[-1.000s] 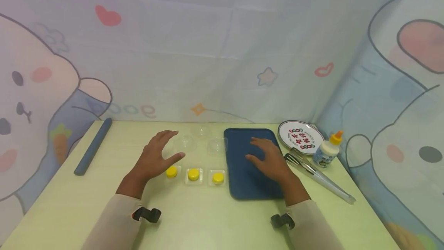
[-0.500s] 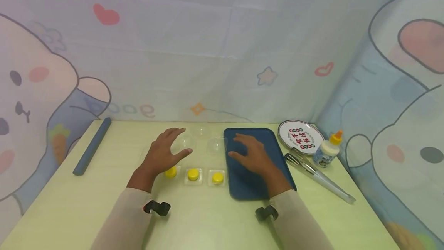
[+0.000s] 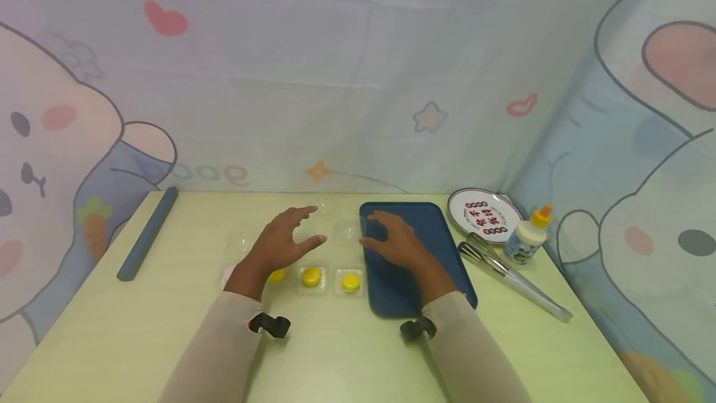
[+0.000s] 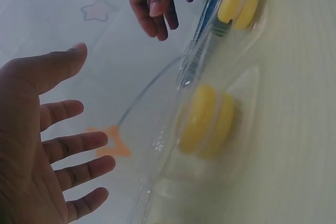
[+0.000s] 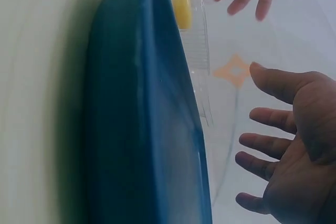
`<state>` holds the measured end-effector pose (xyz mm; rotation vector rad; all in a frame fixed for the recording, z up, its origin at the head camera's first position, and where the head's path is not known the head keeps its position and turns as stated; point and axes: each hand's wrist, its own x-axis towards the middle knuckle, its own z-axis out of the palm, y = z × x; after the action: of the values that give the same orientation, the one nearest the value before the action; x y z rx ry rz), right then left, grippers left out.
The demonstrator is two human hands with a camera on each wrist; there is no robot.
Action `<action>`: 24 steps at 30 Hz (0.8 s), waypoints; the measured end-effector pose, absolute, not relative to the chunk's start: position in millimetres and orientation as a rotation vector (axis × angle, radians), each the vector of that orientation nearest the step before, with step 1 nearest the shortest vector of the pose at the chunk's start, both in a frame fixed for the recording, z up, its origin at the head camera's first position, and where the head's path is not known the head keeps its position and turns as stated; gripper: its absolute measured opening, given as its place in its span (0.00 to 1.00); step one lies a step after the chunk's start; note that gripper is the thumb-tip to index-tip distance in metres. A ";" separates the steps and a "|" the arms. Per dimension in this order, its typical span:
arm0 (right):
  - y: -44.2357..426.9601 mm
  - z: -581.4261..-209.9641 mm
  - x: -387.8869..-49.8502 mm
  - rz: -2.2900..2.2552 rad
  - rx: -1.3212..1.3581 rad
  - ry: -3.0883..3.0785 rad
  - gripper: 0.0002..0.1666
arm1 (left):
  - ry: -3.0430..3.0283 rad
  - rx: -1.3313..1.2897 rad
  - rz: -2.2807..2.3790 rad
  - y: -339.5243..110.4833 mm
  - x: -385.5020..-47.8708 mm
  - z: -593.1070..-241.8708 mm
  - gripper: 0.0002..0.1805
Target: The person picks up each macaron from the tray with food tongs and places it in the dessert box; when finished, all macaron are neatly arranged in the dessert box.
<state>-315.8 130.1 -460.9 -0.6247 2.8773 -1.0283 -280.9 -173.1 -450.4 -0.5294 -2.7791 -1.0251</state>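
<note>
Both hands hover over the table with fingers spread, palms facing each other, holding nothing. My left hand [image 3: 278, 246] is above the clear plastic packaging, partly covering it in the head view. My right hand [image 3: 399, 245] is over the left part of a blue tray [image 3: 442, 254]. In front sit yellow macarons in small clear plastic bases: a middle macaron [image 3: 311, 277], a right macaron [image 3: 350, 282] and a left macaron [image 3: 276, 275] half hidden by my left wrist. A pale pinkish piece [image 3: 227, 273] shows beside that wrist. Clear domed lids [image 3: 348, 232] lie behind the macarons.
To the right of the tray lie metal tongs [image 3: 517, 282], a white plate [image 3: 484, 215] with red lettering, and a bottle [image 3: 526, 238] with an orange-yellow nozzle. A long grey-blue bar [image 3: 148, 235] lies at the left table edge. A printed curtain [image 3: 291, 79] hangs behind.
Both hands have moved inward, closer together: the left hand to the right, the right hand to the left. Objects on the table have stayed in place; the head view has shifted slightly.
</note>
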 end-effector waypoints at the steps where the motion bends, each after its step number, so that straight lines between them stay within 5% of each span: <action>1: 129.3 -461.0 -316.5 -1.026 -0.615 2.873 0.38 | -2.787 -0.538 -1.038 -170.7 -281.7 -450.9 0.40; 24: 117.9 -472.1 -321.9 -0.934 -0.578 2.842 0.41 | -2.932 -0.630 -1.158 -143.0 -284.7 -469.8 0.43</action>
<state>-321.9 117.9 -472.1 -0.5779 2.8417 -0.9336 -284.7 -143.0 -469.8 -0.6302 -2.9324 -1.1575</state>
